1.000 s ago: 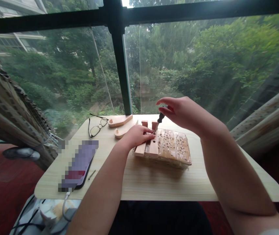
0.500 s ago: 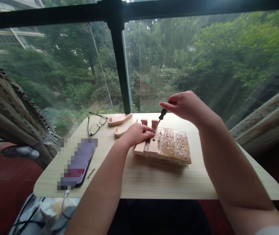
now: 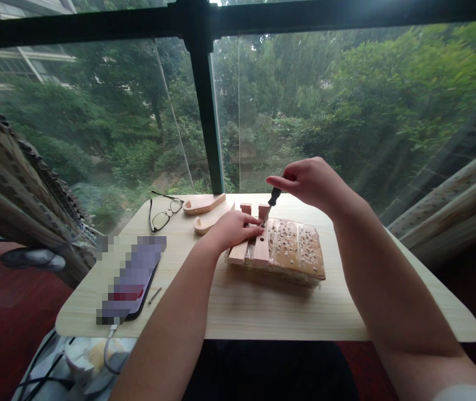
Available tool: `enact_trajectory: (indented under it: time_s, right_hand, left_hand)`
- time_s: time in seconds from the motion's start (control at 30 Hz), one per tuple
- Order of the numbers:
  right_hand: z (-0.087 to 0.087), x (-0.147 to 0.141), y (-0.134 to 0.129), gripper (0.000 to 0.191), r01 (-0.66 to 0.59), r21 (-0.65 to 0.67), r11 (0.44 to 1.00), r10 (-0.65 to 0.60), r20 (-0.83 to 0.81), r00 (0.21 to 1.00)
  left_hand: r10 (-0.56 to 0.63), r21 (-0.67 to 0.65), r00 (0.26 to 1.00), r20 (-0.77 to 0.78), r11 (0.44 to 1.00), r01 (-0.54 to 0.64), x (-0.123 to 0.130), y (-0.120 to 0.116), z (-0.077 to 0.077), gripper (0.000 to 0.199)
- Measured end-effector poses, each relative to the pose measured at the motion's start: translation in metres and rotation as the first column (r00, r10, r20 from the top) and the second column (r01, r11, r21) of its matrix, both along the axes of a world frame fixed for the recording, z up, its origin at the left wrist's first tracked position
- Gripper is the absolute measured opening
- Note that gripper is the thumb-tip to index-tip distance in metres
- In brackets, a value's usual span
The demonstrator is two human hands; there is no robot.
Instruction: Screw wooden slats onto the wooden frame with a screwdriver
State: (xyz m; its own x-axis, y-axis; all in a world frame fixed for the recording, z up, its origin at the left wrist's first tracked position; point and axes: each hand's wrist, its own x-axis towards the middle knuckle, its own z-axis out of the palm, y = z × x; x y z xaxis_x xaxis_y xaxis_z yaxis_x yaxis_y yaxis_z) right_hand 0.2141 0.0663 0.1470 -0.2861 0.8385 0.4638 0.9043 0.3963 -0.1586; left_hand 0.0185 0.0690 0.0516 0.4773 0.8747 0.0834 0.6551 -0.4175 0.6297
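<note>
My right hand is closed around the black handle of a screwdriver, which leans with its shaft down to a light wooden piece. My left hand lies over this piece, its thumb and forefinger gripping near the screwdriver's tip. The tip itself is partly hidden by the fingers. A dark hole shows in the wood just below the thumb. Beside it, a second wooden piece lies under the left hand. Both rest on a brown block wrapped in clear tape, its top pitted with many small holes.
Two curved wooden pieces, one farther back and one nearer, lie left of the block. Eyeglasses, a phone on a white cable and a screw lie on the table's left side. A window rises behind.
My right hand and the screwdriver handle have shifted slightly left and down. My left hand keeps its place on the wooden pieces.
</note>
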Motion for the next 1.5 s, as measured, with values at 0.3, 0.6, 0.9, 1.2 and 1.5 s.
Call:
enact_trajectory:
  time_s: [0.3, 0.6, 0.9, 1.2, 1.5]
  right_hand:
    - [-0.006, -0.003, 0.000, 0.034, -0.119, -0.032, 0.992, 0.114, -0.142, 0.983]
    - [-0.001, -0.002, 0.001, 0.043, -0.002, -0.023, 1.000, 0.001, -0.023, 1.000]
    - [-0.003, 0.004, 0.004, 0.034, -0.182, -0.092, 0.979, 0.167, -0.152, 0.974]
    - [-0.010, -0.003, 0.008, 0.040, -0.048, 0.010, 0.999, 0.049, -0.082, 0.995]
    - [-0.009, 0.008, 0.010, 0.043, -0.225, -0.187, 0.956, 0.184, -0.213, 0.960]
  left_hand:
    - [0.011, 0.000, 1.000, -0.008, 1.000, -0.011, 0.001, 0.000, -0.001, 0.040]
    - [0.015, -0.010, 1.000, -0.008, 1.000, -0.016, 0.001, 0.000, 0.000, 0.040]
    - [0.019, -0.013, 1.000, 0.009, 1.000, -0.019, 0.000, 0.000, -0.002, 0.042]
    - [0.015, 0.002, 1.000, 0.009, 1.000, -0.015, 0.001, 0.000, 0.000, 0.041]
    - [0.000, 0.007, 1.000, -0.017, 1.000, 0.000, 0.002, -0.001, 0.004, 0.037]
